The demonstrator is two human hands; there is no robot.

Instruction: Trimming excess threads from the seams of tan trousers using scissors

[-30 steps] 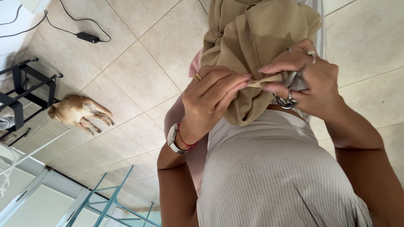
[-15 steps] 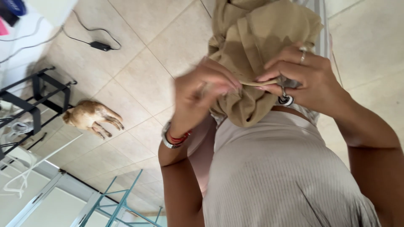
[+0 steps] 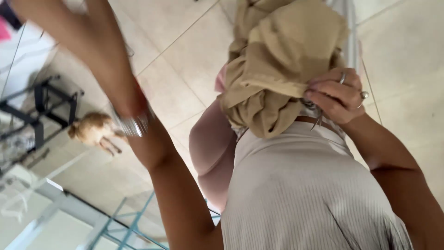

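Now right hand (image 3: 336, 95) pinching tan garment (image 3: 282, 65), hanging lengthwise downward

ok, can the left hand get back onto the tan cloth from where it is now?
Probably yes. The left hand is raised off to the side, blurred, apart from the tan cloth. Nothing lies between them, and the right hand pinches only the cloth's lower right edge.

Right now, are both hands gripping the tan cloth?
No, only the right hand grips the tan cloth; the left arm is raised away.
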